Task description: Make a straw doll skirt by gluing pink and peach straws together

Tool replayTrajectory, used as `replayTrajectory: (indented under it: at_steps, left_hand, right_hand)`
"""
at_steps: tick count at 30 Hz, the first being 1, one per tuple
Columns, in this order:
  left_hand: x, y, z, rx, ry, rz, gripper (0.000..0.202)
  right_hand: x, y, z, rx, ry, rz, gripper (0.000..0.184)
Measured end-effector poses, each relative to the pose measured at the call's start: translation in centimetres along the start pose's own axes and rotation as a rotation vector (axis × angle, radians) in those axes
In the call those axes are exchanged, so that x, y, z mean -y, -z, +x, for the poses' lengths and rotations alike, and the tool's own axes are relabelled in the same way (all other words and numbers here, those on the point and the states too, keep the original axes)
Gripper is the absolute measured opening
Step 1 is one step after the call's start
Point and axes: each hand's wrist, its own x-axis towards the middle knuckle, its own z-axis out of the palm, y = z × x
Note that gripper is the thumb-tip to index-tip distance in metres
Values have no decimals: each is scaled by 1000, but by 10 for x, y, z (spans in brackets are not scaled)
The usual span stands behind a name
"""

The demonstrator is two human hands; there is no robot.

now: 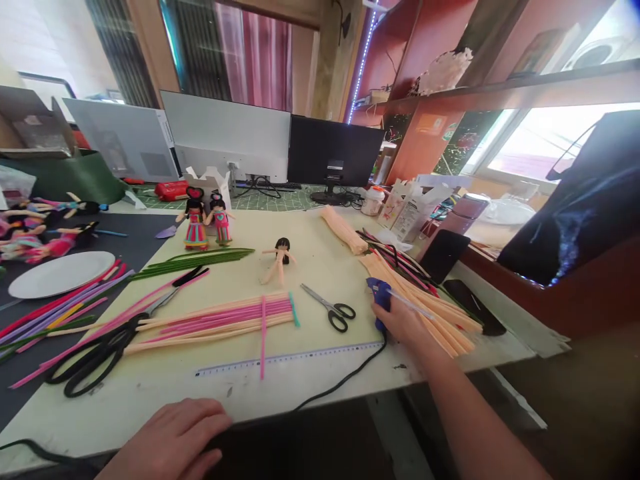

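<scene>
My right hand point(403, 323) is closed around a blue hot glue gun point(380, 293), whose clear glue stick pokes out of the back and whose black cord runs toward the front edge. My left hand point(173, 437) lies on the front edge of the table, fingers stretched out and holding nothing. Between the hands is a flat row of pink and peach pipe cleaners point(225, 320), crossed by a pink one point(263, 337) and a teal one point(294, 309). Small scissors point(330, 308), a ruler point(290, 359) and a black-haired pipe cleaner doll point(280, 260) lie nearby.
Large black scissors point(113, 340) and green pipe cleaners point(200, 262) lie to the left, near a white plate point(63, 275). Two dressed dolls point(207, 219) stand farther back. Peach pipe cleaner bundles point(420, 300) and a phone point(445, 255) are on the right. Monitors point(230, 137) line the back.
</scene>
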Motion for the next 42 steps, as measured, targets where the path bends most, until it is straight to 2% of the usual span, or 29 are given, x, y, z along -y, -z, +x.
replayTrajectory:
  at_steps: [3,6,9,13,15,17,19,21,23,26,28,35,38,42]
  left_hand:
    - [-18,2,34,-1,-58,-35,25]
    - [-35,-3,58,74,-25,-89,22]
    - [-46,-11,71,173,0,-166,24]
    - [-47,-21,74,268,61,-237,26]
    - [-44,-23,72,283,72,-263,26]
    - [-43,-24,71,303,88,-280,27]
    - [-43,-24,72,317,106,-290,27]
    - [-44,-21,73,302,103,-302,26]
    - [-45,-17,72,260,88,-310,25]
    - [-41,-10,67,190,82,-301,25]
    - [-36,-5,64,146,100,-280,24]
    - [-10,14,72,11,168,-284,24]
    - [1,14,71,-22,196,-299,23]
    - [12,4,65,-7,230,-315,23]
  right_hand:
    - [0,1,-2,33,-22,-7,40]
    - [-4,1,-5,73,-46,0,37]
    - [-10,6,-13,87,-83,1,37]
    - [-8,20,-39,85,-148,-58,38]
    - [4,25,-56,151,-89,-61,40]
    - [24,26,-68,234,62,25,34]
    - [47,22,-71,207,209,41,20]
    - [69,13,-63,174,299,-124,24]
    - [83,3,-49,216,301,-287,23]
    - [95,-8,-28,254,273,-359,16]
    - [98,-12,-20,278,258,-380,19]
    - [92,2,-27,346,247,-353,44]
    - [85,12,-34,374,250,-324,46]
    - [84,18,-39,392,214,-293,39]
